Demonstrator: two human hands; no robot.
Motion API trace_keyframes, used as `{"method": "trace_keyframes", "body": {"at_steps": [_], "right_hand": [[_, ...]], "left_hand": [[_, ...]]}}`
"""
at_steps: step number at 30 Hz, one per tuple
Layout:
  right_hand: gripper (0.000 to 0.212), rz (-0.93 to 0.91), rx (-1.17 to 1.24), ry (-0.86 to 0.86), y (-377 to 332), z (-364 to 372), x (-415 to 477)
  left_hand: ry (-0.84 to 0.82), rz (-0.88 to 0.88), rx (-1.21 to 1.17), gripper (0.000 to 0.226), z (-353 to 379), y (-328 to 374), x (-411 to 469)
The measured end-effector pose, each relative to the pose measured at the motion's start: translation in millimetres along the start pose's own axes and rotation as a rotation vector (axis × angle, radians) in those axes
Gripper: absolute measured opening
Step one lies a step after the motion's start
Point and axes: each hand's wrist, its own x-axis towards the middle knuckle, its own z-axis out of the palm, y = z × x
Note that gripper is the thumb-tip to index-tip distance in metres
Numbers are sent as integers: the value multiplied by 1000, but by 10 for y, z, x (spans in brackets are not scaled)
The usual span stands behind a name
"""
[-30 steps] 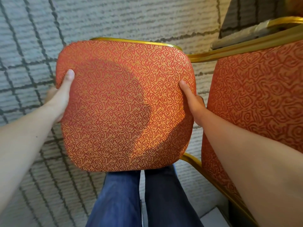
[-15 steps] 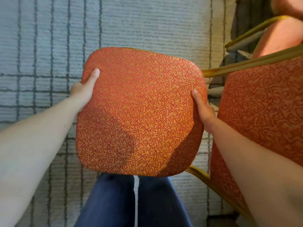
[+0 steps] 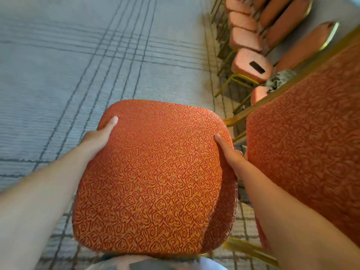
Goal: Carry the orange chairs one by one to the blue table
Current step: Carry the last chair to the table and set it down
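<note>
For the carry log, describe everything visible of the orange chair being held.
The orange chair has a rounded-square padded seat in orange fabric with a red swirl pattern, a matching backrest at right and a gold-coloured frame. It is held over the grey carpet, seat facing the camera. The left grip and right grip clasp the seat's opposite edges, thumbs on top.

There is only one camera, worn on the person's head and tipped steeply down and forward along both forearms. The orange chair seat [image 3: 152, 172] sits close beneath it, with grey carpet [image 3: 58, 75] ahead and a row of chairs [image 3: 251, 63] at upper right.
</note>
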Motion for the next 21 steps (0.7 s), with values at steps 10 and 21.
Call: {"method": "trace_keyframes", "body": {"at_steps": [10, 21], "right_hand": [[130, -49, 82, -55, 8, 101, 66], [131, 1, 57, -85, -494, 607, 596]], "left_hand": [[46, 85, -33, 112, -198, 64, -162], [40, 60, -59, 108, -370, 328, 526]]}}
